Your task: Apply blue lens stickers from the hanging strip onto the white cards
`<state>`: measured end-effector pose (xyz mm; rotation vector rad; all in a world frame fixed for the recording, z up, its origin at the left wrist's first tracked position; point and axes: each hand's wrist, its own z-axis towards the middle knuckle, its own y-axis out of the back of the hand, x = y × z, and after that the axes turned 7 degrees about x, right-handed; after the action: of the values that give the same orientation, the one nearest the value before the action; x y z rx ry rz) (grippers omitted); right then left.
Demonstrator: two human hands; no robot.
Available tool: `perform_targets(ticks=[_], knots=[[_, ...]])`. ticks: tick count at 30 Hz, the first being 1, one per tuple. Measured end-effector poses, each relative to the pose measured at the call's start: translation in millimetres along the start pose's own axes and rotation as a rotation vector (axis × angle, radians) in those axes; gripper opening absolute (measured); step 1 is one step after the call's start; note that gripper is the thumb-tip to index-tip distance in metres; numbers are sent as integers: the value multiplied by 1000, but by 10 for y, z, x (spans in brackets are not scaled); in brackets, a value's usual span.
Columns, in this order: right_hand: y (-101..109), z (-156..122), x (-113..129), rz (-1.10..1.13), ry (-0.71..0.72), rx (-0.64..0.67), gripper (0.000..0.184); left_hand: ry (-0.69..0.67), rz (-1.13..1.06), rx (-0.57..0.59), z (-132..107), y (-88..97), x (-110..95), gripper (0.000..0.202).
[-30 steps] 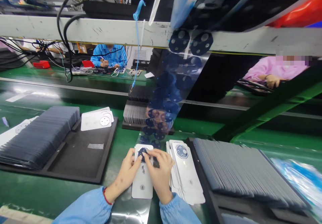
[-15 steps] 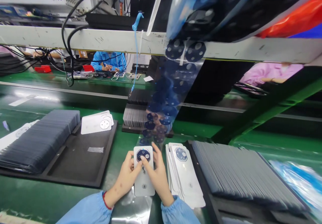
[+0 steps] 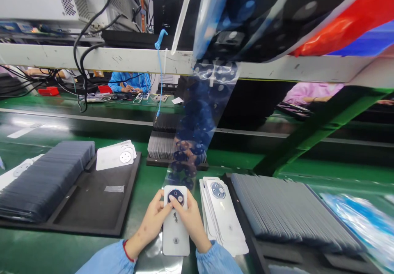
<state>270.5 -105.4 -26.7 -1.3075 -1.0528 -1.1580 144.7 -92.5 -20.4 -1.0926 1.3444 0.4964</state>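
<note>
A white phone back cover (image 3: 176,235) with dark lettering is held upright between my two hands. My left hand (image 3: 151,220) grips its left edge, thumb reaching over the front. My right hand (image 3: 192,220) holds the right edge, its thumb on the dark round camera film (image 3: 176,198) near the top. Behind the cover hangs a clear strip (image 3: 197,113) bearing dark round films in pairs, running down from the shelf. Close to my right hand lies a fanned stack of white covers (image 3: 229,220), the top one with a dark camera ring.
At right, a black tray (image 3: 257,241) holds a long row of grey sheets (image 3: 295,212). Another black tray (image 3: 92,208) at left carries dark sheets (image 3: 46,179) and white covers (image 3: 115,155). A shelf beam (image 3: 123,60) crosses above. Beyond it sits a person in blue (image 3: 131,83).
The right thumb has shifted slightly on the camera film, and more of the cover's lettering shows. The view has tilted up and turned a little right.
</note>
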Motion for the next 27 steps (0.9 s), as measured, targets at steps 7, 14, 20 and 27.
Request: perform_targets(ticks=[7,14,20,27], knots=[[52,36,14,120,-19,-28,26,8,103,60,-12,-22,13,38],[55,22,43,155,0,-35,26,9,155,87,-35,-34,-1,36],[103,54,61,218,-35,-11,26,27,103,66,-33,-31,-66,39],[195,4,203,280,-88,282,30,10,59,-28,15,10,-127,42]])
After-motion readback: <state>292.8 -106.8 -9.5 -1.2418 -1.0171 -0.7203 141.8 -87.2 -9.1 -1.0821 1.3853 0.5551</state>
